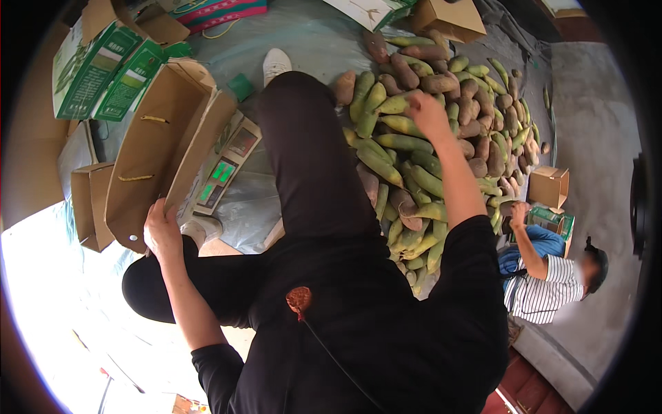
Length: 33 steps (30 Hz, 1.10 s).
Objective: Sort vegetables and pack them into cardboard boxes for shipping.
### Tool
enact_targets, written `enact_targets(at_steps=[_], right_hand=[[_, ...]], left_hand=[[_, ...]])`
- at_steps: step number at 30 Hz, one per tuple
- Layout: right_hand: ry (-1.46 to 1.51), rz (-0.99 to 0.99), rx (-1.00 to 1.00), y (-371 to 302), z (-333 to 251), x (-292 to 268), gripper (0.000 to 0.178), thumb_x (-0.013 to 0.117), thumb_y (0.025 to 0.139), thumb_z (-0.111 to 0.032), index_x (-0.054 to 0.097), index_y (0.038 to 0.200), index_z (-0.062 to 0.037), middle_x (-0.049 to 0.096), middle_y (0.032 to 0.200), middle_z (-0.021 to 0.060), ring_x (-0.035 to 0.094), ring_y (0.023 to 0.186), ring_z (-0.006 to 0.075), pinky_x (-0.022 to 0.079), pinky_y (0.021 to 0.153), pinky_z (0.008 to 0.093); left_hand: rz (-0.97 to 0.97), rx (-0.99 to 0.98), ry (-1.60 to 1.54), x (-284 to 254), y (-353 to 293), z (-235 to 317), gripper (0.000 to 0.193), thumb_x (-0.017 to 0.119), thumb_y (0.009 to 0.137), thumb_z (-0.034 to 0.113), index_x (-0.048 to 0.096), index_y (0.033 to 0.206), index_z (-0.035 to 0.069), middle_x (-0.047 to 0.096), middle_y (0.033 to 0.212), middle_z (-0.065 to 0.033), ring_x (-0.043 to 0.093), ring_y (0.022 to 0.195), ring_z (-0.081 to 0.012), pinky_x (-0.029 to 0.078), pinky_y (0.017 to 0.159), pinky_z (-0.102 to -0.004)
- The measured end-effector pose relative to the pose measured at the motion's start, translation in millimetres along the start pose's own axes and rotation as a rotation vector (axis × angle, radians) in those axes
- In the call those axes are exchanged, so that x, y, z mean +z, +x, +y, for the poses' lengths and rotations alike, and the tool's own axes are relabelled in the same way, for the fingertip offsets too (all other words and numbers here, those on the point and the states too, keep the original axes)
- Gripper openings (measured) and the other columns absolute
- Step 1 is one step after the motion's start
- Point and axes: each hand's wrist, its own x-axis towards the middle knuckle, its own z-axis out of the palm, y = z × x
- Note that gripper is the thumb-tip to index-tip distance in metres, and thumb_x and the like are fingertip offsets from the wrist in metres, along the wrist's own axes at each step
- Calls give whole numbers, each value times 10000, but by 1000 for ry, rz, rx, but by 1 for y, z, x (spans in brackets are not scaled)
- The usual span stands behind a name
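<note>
My left hand (163, 231) pinches the near edge of an open cardboard box (155, 148), which has short yellow cord handles in its wall. The box rests by a digital scale (227, 165) with lit green displays. My right hand (429, 116) reaches over a heap of long roots on the right, its fingers curled on the end of a pale green radish (395, 104). Around it lie more green radishes (380, 164) and brown, sweet-potato-like roots (439, 84). The fingertips of the right hand are partly hidden.
Green and white printed cartons (103, 69) stand at the far left, with a smaller cardboard box (91, 203) below them. Another open box (449, 19) is behind the heap. Plastic sheeting (296, 41) covers the floor. A person in a striped shirt (552, 286) works at the right.
</note>
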Motion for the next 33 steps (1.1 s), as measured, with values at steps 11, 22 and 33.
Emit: enact_targets(at_steps=[11,22,33], right_hand=[[-123,-328,324,-96,41,134,516,737,662,-190,545,1137,-133,544,1152,101,501,1104,305,449,873,442],[-291,-478,402,-88,20,168,648,766,660,-235,462,1228,-165,495,1211,82,464,1164,283,443,882,474],[400,102,-274,42,-72,27,565,730,650,-59,508,1169,-37,566,1084,135,554,1004,281,433,864,359]], left_hand=[[7,35,15,-2,5,8,188,601,758,77,609,943,42,620,898,-137,597,840,-348,470,733,-407],[-83,25,61,-9,15,21,360,647,721,97,611,1079,118,624,1010,-90,559,1013,-266,407,886,-393],[3,-72,116,6,17,11,184,522,771,62,638,900,126,646,823,-86,626,827,-274,462,728,-396]])
